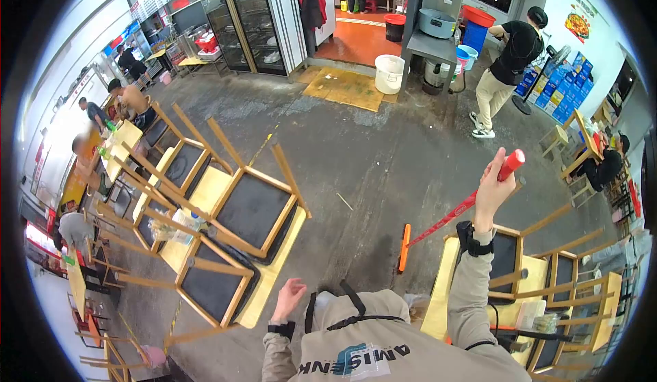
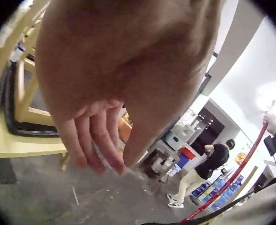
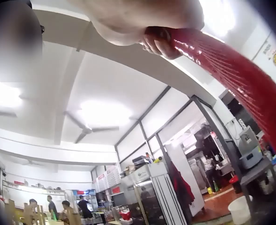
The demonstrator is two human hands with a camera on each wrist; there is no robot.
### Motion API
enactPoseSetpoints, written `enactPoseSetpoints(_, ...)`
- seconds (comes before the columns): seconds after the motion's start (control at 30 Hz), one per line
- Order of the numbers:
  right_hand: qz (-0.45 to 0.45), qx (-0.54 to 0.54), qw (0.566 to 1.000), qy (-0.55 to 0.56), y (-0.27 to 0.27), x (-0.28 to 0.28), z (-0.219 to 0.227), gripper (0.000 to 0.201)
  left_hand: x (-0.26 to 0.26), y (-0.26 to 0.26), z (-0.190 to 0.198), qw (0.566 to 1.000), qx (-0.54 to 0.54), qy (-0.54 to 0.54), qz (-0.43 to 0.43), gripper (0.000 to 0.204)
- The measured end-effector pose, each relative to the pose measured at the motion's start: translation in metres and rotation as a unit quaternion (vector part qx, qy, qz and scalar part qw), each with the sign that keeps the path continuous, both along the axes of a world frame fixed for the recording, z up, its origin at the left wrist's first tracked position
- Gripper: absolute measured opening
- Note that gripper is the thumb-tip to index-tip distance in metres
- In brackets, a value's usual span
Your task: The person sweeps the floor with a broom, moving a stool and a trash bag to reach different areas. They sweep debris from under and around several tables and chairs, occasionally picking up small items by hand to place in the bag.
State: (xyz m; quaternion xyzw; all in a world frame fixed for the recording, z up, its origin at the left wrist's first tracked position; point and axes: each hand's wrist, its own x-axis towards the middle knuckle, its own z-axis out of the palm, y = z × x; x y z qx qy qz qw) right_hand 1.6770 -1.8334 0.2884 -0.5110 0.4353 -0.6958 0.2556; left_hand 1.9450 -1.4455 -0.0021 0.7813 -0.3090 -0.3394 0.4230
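Observation:
My right hand (image 1: 494, 187) is raised at the right and grips the upper end of a long red handle (image 1: 445, 219). The handle runs down to a narrow orange head on the floor; the tool looks like a broom (image 1: 404, 248). In the right wrist view, the fingers (image 3: 159, 47) curl round the red shaft. My left hand (image 1: 290, 298) hangs low beside my body with loosely bent fingers and holds nothing. Close up in the left wrist view, its thumb (image 2: 145, 136) comes near the fingertips. A thin pale stick (image 1: 344, 201) lies on the floor ahead.
Upturned chairs (image 1: 253, 207) rest on a yellow table (image 1: 277, 262) at my left, their legs poking outward. More chairs (image 1: 505, 255) sit on a table at my right. A standing person (image 1: 510, 57), a white bucket (image 1: 389, 74) and a yellow mat (image 1: 342, 87) are farther ahead.

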Motion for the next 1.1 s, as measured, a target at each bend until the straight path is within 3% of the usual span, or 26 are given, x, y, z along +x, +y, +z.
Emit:
enactPoseSetpoints(0.07,0.0,0.004,1.0,0.017,-0.035,0.001,-0.022,0.039,0.006,-0.065,0.033,0.997,0.002,-0.005,-0.081,0.025)
enactPoseSetpoints(0.17,0.012,0.035,0.998,0.051,-0.088,0.013,-0.079,0.04,0.019,-0.155,0.051,0.986,0.028,0.074,-0.144,0.021)
enactPoseSetpoints(0.23,-0.012,0.005,0.99,0.137,-0.122,0.021,-0.129,0.038,0.035,-0.211,0.049,0.983,0.038,0.079,-0.163,0.022)
enactPoseSetpoints(0.3,0.016,0.028,0.993,0.115,-0.143,0.035,-0.132,0.036,0.045,-0.269,0.045,0.978,0.047,0.09,-0.183,0.023)
enactPoseSetpoints(0.37,0.047,0.053,0.994,0.087,-0.17,0.051,-0.131,0.034,0.059,-0.328,0.044,0.968,-0.018,0.09,-0.233,0.027)
enactPoseSetpoints(0.43,0.002,0.035,0.994,0.099,-0.195,0.067,-0.133,0.031,0.076,-0.39,0.045,0.958,-0.05,0.079,-0.271,0.03)
enactPoseSetpoints(0.5,-0.014,0.025,0.992,0.122,-0.228,0.079,-0.141,0.032,0.093,-0.446,0.054,0.955,-0.068,-0.037,-0.288,0.03)
enactPoseSetpoints(0.6,0.012,0.08,0.992,0.094,-0.27,0.092,-0.152,0.03,0.116,-0.514,0.061,0.949,-0.076,-0.064,-0.298,0.032)
enactPoseSetpoints(0.67,-0.003,0.083,0.993,0.088,-0.287,0.091,-0.158,0.029,0.121,-0.538,0.063,0.952,-0.063,-0.065,-0.293,0.032)
enactPoseSetpoints(0.73,-0.031,0.07,0.992,0.105,-0.317,0.096,-0.161,0.026,0.138,-0.561,0.07,0.951,-0.056,0.004,-0.305,0.032)
enactPoseSetpoints(0.93,-0.042,0.087,0.978,0.186,-0.444,0.115,-0.175,0.031,0.194,-0.579,0.039,0.986,-0.022,0.016,-0.162,0.032)
enactPoseSetpoints(1.03,-0.017,0.136,0.971,0.193,-0.514,0.152,-0.159,0.031,0.22,-0.585,0.037,0.997,0.003,0.013,-0.074,0.031)
enactPoseSetpoints(1.1,0.097,0.158,0.977,0.106,-0.531,0.192,-0.122,0.031,0.235,-0.595,0.027,1.0,0.008,-0.014,-0.014,0.03)
